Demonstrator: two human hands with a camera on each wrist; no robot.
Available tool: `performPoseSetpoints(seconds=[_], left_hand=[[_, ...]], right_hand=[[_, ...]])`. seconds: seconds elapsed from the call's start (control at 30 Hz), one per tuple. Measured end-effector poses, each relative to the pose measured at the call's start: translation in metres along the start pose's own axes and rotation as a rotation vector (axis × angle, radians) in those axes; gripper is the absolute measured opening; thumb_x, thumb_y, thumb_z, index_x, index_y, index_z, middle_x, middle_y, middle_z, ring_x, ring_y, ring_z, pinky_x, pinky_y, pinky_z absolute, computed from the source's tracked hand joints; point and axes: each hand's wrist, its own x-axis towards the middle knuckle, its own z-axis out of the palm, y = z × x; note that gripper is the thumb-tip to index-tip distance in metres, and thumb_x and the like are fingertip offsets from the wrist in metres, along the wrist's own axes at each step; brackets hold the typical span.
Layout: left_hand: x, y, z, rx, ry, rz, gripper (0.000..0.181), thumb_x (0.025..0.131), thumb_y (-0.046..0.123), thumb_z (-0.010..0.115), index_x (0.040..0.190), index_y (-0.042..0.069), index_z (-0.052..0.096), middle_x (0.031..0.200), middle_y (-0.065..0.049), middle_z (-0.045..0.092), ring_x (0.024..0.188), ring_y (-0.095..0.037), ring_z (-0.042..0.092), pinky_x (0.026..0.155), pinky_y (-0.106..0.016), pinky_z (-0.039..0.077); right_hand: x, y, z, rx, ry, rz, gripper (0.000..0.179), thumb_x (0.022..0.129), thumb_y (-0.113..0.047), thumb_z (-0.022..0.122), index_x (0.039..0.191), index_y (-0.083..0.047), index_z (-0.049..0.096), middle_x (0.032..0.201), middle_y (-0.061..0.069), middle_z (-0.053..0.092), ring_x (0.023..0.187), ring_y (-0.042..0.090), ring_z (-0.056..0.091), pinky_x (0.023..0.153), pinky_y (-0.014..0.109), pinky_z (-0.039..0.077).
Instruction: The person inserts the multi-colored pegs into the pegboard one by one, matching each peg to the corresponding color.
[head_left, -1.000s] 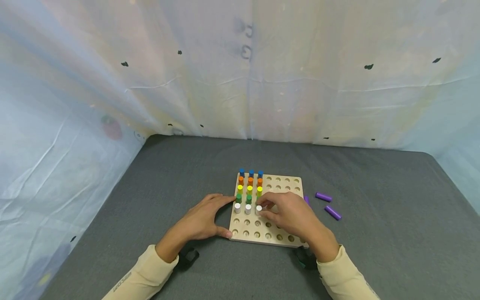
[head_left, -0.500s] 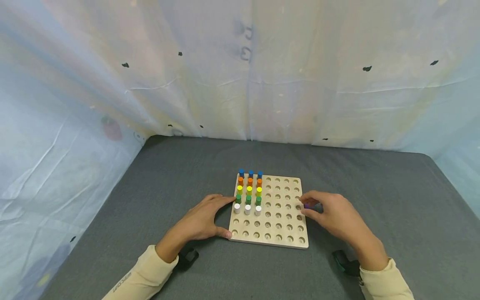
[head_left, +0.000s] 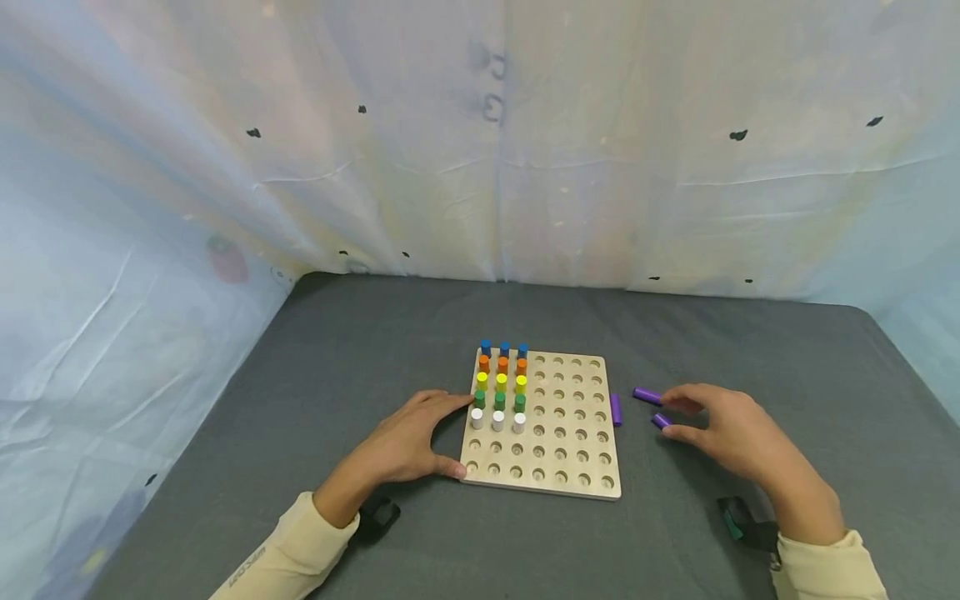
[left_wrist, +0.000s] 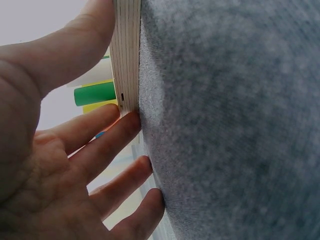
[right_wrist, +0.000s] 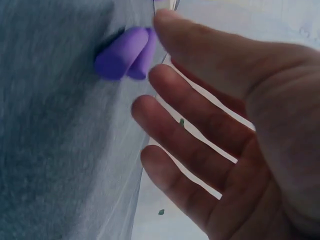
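Observation:
My left hand [head_left: 401,437] rests against the left side of a wooden pegboard [head_left: 540,490], its thumb at the near corner and fingers extended. In the left wrist view, fingertips touch the layered board edge [left_wrist: 127,45] beside a green peg [left_wrist: 95,93]. Rows of blue, orange, yellow, green and white pegs [head_left: 519,422] stand upright in the left columns. To the right of the board, my right hand [head_left: 738,437] reaches over a purple peg [head_left: 661,421] lying on the cloth. Thumb and fingers are apart, and the right wrist view shows purple pegs [right_wrist: 120,57] beyond the fingertips.
Another purple peg [head_left: 647,396] lies just behind the one near my right fingers, and one more [head_left: 616,409] lies along the board's right edge. Grey cloth [head_left: 420,325] covers the table. A pale curtain [head_left: 570,208] hangs behind it, with another at the left.
My right hand has moved right, from the white peg in the third column, past the board's right edge, to the loose purple pegs. The left hand has stayed at the board.

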Motion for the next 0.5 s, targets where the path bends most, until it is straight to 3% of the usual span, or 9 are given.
performPoseSetpoints(seconds=[0.27, 0.5], left_hand=[[0.002, -0.001, -0.001, -0.002, -0.008, 0.006, 0.095, 0.067, 0.041, 0.091, 0.149, 0.026, 0.048, 0.152, 0.0, 0.048, 0.146, -0.027, 0.036, 0.105, -0.063, 0.041], [0.001, 0.0, -0.002, -0.004, -0.01, 0.007, 0.095, 0.066, 0.042, 0.092, 0.149, 0.025, 0.048, 0.152, 0.0, 0.049, 0.146, -0.027, 0.036, 0.107, -0.061, 0.04]], right_hand=[[0.004, 0.01, 0.006, 0.01, -0.084, 0.0, 0.035, 0.081, -0.032, 0.082, 0.109, -0.014, 0.073, 0.093, -0.003, 0.071, 0.084, 0.012, 0.063, 0.072, 0.04, 0.051], [0.004, 0.008, 0.012, 0.002, -0.061, -0.039, 0.027, 0.082, -0.023, 0.081, 0.106, -0.014, 0.075, 0.085, -0.007, 0.069, 0.075, 0.004, 0.058, 0.066, 0.03, 0.045]])
